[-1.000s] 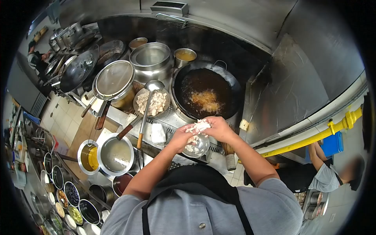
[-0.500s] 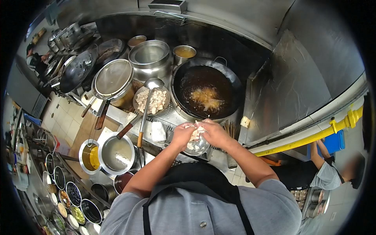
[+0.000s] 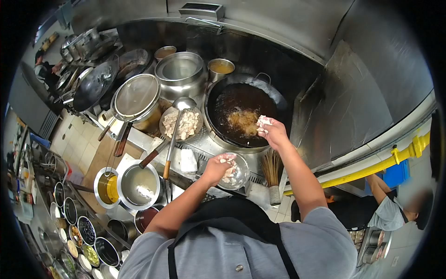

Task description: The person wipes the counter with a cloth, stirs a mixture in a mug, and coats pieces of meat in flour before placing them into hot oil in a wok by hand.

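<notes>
My right hand (image 3: 275, 134) is over the near right side of a wok (image 3: 223, 93) of dark oil, its fingers closed around pale, raw-looking food pieces (image 3: 264, 121). Below it, a golden, bubbling patch of frying food (image 3: 244, 121) floats in the oil. My left hand (image 3: 216, 170) is at the left rim of a clear bowl (image 3: 242, 173), fingers curled around a few pale bits. More of the same pale pieces (image 3: 229, 176) lie inside this bowl.
Left of the wok, a ladle (image 3: 178, 125) lies across a strainer of pale chunks (image 3: 190, 124). Nearby are a white cloth (image 3: 188, 160), a round sieve (image 3: 136, 95), a steel pot (image 3: 180, 69) and a bamboo brush (image 3: 270, 167). Another person (image 3: 383, 204) is at right.
My hands were together over the bowl and have parted. The right one has moved forward and right to the wok with pale pieces; the left one stays by the bowl.
</notes>
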`<state>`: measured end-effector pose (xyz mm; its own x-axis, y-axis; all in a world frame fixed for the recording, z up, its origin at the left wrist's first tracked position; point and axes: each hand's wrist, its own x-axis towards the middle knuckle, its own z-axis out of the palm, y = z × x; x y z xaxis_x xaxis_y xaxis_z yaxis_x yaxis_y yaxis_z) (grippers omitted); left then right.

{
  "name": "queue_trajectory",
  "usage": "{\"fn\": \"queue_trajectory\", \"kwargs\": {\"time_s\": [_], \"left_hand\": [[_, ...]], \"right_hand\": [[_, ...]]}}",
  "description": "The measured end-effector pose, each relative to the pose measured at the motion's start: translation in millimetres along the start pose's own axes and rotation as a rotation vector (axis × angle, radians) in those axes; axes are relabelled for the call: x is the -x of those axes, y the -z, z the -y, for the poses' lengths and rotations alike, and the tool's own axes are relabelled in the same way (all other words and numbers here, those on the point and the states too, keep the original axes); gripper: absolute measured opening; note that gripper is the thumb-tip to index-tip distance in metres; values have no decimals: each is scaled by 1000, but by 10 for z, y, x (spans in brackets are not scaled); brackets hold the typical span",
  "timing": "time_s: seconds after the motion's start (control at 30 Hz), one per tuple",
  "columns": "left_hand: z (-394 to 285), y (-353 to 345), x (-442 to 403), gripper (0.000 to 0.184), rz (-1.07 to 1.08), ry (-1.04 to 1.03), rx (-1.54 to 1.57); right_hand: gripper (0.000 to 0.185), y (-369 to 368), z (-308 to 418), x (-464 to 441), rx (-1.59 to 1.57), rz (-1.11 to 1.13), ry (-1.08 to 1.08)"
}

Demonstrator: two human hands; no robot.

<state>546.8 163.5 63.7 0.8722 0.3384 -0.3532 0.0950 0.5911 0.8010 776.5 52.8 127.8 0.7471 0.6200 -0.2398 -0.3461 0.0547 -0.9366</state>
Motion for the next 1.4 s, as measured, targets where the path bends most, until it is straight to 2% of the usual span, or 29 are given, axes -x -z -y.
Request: {"fn": "queue_trajectory", "kwargs": {"time_s": [0.03,0.07,0.13,0.23,0.27,0.3,0.37,0.43,0.5,0.53,0.57,0.63,0.67,0.73,0.77,0.8,0.83,0.9,0.97,1.03,1.07,1.1,1.17,1.23,1.3,1.37,1.4], "left_hand": [[30,20,-12,18,44,33,-78],[86,20,-41,21,59,14,-162],[80,8,26,18,36,37,-151],[134,26,14,16,12,8,-140],[127,29,42,12,-13,32,-101],[116,44,62,8,-31,56,-66],[261,236,31,9,-61,4,-102],[236,289,42,10,-79,-52,-147],[190,358,67,13,-236,-16,-45],[178,417,68,18,-193,11,96],[195,439,77,18,-199,6,98],[136,381,181,25,-214,-93,-154],[196,429,178,25,-219,-97,-152],[330,512,146,33,-205,-235,-361],[365,502,147,33,-195,-234,-356],[304,432,223,32,-227,-156,-296],[237,378,294,32,-262,-78,-237],[172,365,313,33,-248,-37,-283],[190,408,304,36,-175,-6,-127],[135,352,298,33,-176,-70,-170],[99,326,292,34,-147,-68,-93],[69,295,285,35,-117,-65,-15],[32,231,237,33,-103,-57,-10],[-1,184,180,30,-85,7,10],[-26,117,133,27,-53,21,14],[-57,7,88,20,17,40,9],[-82,-61,74,16,41,46,13]], "right_hand": [[9,15,2,-65,2,-3,5],[7,72,31,-203,133,-73,64],[27,66,-24,-451,273,-187,157],[34,31,54,-594,303,-306,198],[39,205,-68,-890,563,-340,398],[39,258,3,-914,563,-340,398],[41,279,0,-953,1158,-328,666],[39,258,-13,-963,1151,-304,583],[32,268,-67,-1029,1292,-286,593],[29,315,-92,-1125,1358,-209,416],[29,368,-136,-1192,1357,-202,421],[32,373,-170,-1187,1603,-99,271],[31,336,-225,-1201,1597,-185,201],[26,209,-212,-1063,1584,-227,236],[22,203,-160,-985,1571,-274,266],[20,350,-308,-1130,1607,-279,389],[20,437,-358,-1222,1611,-286,386],[18,530,-435,-1371,1477,-281,146],[15,662,-529,-1469,1592,-265,180],[17,656,-474,-1384,1418,-246,325],[19,645,-358,-1301,1462,-205,366],[20,550,-204,-1153,1380,-234,281],[18,422,-33,-887,1345,-269,490],[15,164,138,-488,1036,-58,384],[13,-209,279,114,918,179,240],[23,-288,74,414,995,456,433],[26,-354,8,597,1020,510,459]]}}
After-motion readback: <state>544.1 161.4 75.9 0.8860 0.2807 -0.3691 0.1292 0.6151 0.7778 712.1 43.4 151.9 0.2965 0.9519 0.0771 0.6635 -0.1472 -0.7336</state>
